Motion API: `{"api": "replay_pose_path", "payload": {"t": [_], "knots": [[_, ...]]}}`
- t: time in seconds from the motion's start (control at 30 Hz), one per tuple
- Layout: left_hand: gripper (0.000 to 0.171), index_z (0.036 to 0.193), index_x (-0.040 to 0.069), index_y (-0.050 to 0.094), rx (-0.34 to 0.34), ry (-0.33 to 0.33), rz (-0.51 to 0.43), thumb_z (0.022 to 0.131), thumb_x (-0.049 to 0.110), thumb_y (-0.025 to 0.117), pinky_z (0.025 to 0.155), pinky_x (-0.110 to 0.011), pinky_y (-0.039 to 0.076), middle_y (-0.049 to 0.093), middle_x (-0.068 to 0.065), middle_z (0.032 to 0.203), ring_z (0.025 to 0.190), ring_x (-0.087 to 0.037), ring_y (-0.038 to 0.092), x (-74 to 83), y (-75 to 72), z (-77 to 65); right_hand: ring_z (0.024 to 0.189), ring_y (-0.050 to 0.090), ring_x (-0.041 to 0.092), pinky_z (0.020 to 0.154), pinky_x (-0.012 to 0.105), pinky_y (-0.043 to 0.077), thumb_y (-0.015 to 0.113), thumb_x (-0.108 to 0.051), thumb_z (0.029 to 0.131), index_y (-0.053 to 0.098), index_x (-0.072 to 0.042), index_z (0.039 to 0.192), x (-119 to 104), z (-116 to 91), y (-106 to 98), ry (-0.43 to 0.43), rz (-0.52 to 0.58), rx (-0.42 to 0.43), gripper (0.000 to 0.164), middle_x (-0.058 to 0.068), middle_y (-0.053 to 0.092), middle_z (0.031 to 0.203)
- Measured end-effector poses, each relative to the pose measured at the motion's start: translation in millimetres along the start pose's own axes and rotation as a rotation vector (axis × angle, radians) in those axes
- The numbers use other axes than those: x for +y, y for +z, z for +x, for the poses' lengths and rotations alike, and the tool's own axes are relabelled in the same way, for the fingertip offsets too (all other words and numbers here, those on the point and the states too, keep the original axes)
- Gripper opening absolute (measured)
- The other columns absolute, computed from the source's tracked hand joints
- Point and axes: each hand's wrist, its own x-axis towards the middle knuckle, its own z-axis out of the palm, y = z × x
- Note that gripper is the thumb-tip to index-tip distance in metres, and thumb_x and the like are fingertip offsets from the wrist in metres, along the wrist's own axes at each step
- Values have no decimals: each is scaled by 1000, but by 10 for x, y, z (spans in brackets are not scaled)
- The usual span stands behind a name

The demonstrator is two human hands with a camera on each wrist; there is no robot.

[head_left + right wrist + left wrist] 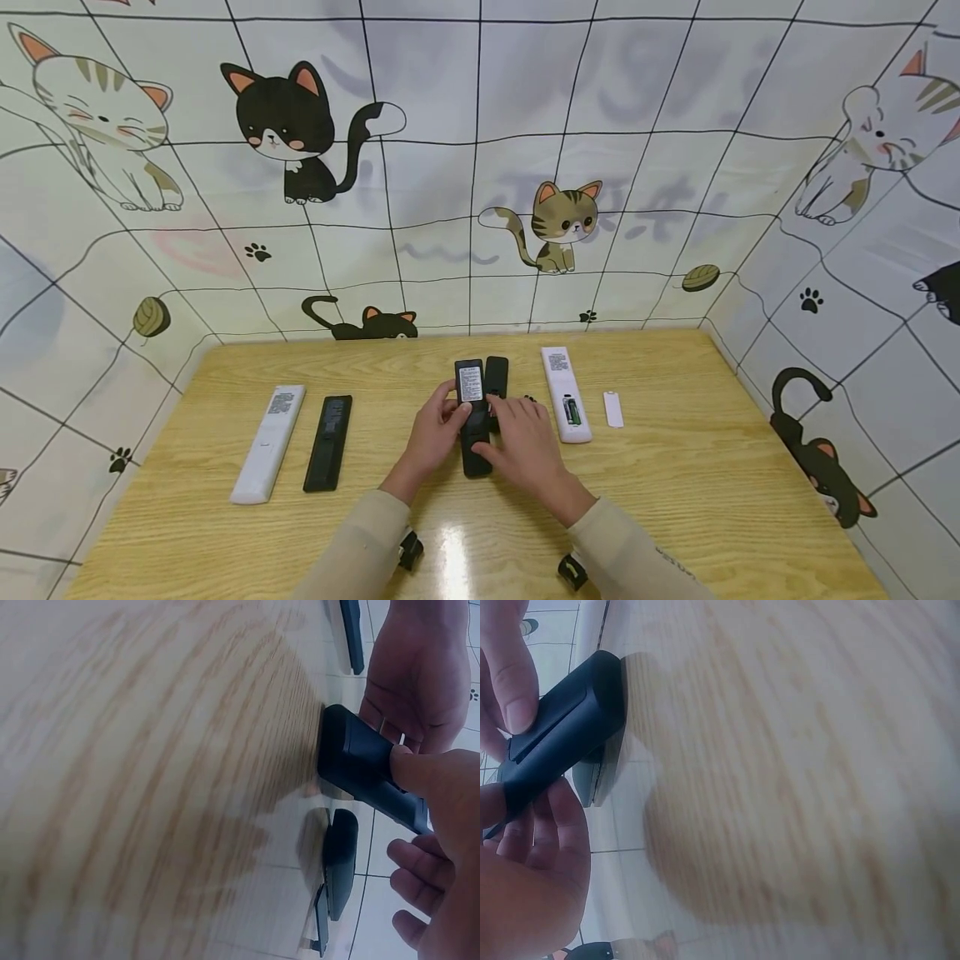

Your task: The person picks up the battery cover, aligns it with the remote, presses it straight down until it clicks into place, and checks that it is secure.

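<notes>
My left hand (433, 427) grips a black remote control (476, 429), its back with the white label facing up. The lower end of this remote tilts down to the table, as the left wrist view shows. My right hand (527, 440) rests its thumb (409, 771) on the remote's battery cover (555, 720), with its other fingers loosely bent and apart from the remote. A second black remote (497, 375) lies just behind, partly hidden by the hands. Beside it in the right wrist view is a thin black piece (322, 922).
A white remote (559, 375) lies at the right with its battery compartment uncovered and a green battery (572, 411) inside. Next to it is a small white cover (613, 409). Another white remote (268, 446) and a black remote (327, 443) lie at the left of the wooden table (675, 500).
</notes>
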Motion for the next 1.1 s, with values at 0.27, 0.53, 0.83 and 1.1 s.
{"api": "replay_pose_path", "payload": {"t": [0.27,0.53,0.83,1.1], "knots": [[40,140,21,46,0,7,7,101,19,54,75,-30,54,71,-12,114,91,-17,63,6,0,3,113,56,26,101,45,39,67,-57,84,57,-9,134,-4,-2,-23,-15,-37,-16,69,8,66,120],[41,141,22,45,-6,-16,8,101,21,53,78,-32,54,70,-11,116,95,-19,62,2,-4,6,112,57,26,101,44,39,67,-55,85,57,-9,133,-24,1,-23,1,-29,-49,68,8,66,121],[41,141,21,45,2,-5,18,101,20,53,79,-31,53,71,-11,115,94,-19,62,10,0,8,110,57,25,99,44,39,69,-51,85,59,-8,128,-41,19,-29,16,-2,-55,61,8,66,118],[40,140,19,46,11,1,31,101,18,54,76,-28,53,72,-12,112,91,-18,64,2,9,13,99,58,22,92,42,40,70,-50,84,62,-13,110,-31,29,-3,32,22,-71,46,0,65,97]]}}
